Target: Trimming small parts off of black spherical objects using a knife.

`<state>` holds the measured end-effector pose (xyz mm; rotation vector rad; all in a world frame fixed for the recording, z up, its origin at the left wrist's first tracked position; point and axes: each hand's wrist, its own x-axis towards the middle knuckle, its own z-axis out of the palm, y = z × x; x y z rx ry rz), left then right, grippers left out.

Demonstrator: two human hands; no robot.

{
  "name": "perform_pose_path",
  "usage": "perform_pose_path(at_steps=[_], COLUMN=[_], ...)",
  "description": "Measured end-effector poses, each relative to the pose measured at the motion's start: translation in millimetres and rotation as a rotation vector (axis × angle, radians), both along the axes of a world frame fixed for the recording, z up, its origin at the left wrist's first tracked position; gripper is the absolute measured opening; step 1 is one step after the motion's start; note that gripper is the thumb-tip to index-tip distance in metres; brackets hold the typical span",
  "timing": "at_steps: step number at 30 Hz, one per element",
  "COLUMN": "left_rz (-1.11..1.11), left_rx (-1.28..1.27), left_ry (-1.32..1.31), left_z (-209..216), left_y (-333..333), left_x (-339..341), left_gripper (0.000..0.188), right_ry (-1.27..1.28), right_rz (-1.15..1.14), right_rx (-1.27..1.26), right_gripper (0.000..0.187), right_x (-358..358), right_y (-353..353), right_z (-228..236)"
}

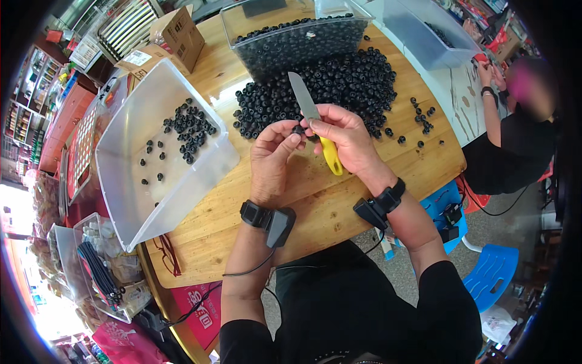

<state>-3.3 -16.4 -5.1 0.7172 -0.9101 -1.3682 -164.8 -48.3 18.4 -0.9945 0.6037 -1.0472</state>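
My left hand (270, 161) pinches a small round black part (297, 129) between thumb and fingertips. In my right hand (354, 142) is a knife (303, 97) with a yellow handle, its blade pointing up and away from me. The fingers of both hands meet close together around the black part. Just beyond them a large heap of the same black parts (357, 79) covers the wooden table (315, 212). To the left, a translucent white bin (197, 194) holds several black parts scattered on its bottom.
A clear bin (242, 59) full of black parts stands behind the heap. Loose black parts (421, 118) lie to its right. Red-framed glasses (170, 255) rest by the table's near left edge. Cardboard boxes (176, 39) sit far left. Another person (515, 139) works at right, near another clear bin (418, 51).
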Motion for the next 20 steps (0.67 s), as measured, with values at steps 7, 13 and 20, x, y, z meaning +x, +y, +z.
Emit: perform_pose_path(at_steps=[7,13,20], left_rz=[-0.022,-0.049,-0.083], left_rx=[0.025,0.022,-0.009], left_ry=[0.092,0.140,0.156], left_z=[6.6,1.7,2.8], left_y=[2.4,3.9,9.0], left_x=[-0.4,-2.3,-8.9], left_gripper=[0.020,0.021,0.022], right_ry=[0.058,0.128,0.133], right_rz=[-0.087,-0.134,-0.089], right_rx=[-0.001,-0.120,-0.179], right_gripper=[0.024,0.025,0.025], right_x=[-5.4,-4.1,-3.6], right_y=[5.6,12.7,12.4], right_z=[-1.7,1.5,-2.4])
